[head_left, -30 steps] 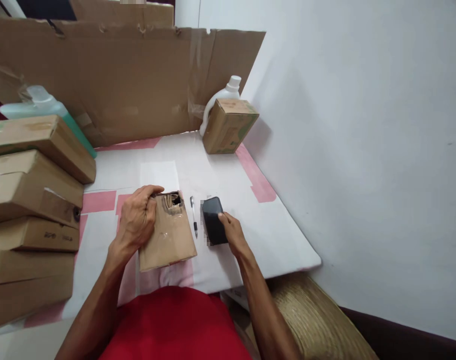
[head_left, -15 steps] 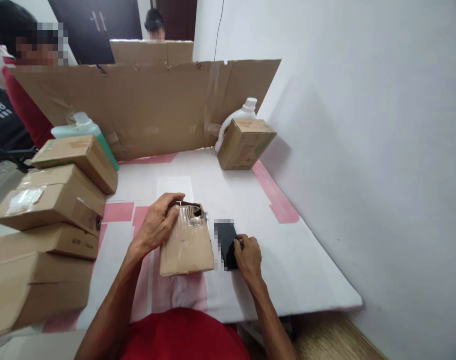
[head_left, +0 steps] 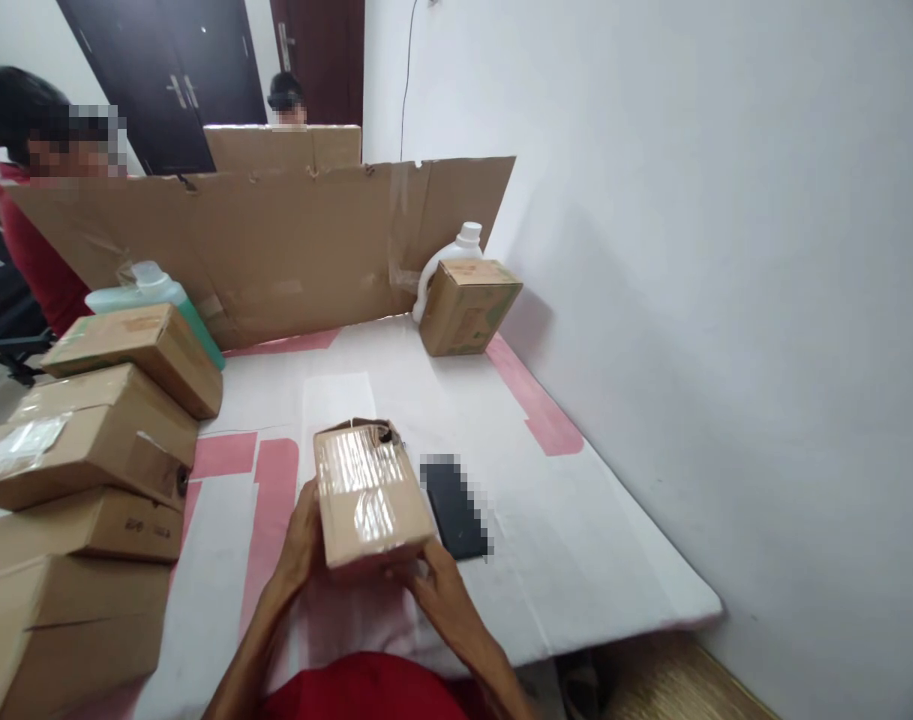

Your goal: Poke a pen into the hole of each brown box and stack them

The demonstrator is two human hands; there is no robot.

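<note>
A small cardboard box (head_left: 373, 500) with shiny clear tape on top and a torn hole at its far edge is in front of me. My left hand (head_left: 304, 530) grips its left side, the fingers partly hidden by the box. At its near right corner my right hand (head_left: 430, 575) has its thumb on the side and fingers beneath the lower edge. Just right of the box, a flat black phone-like slab (head_left: 457, 508) lies on the table, touched by neither hand.
Several cardboard boxes (head_left: 88, 430) are stacked along the left edge, with a green-liquid jug (head_left: 178, 300) behind them. Another box (head_left: 471, 310) and a white jug (head_left: 467, 238) stand at the back right. A cardboard partition (head_left: 291, 240) crosses the far side; two people are beyond it.
My right hand has left the black slab and moved left onto the box's near corner. My left hand has slid from the box's far top edge down to its left side.
</note>
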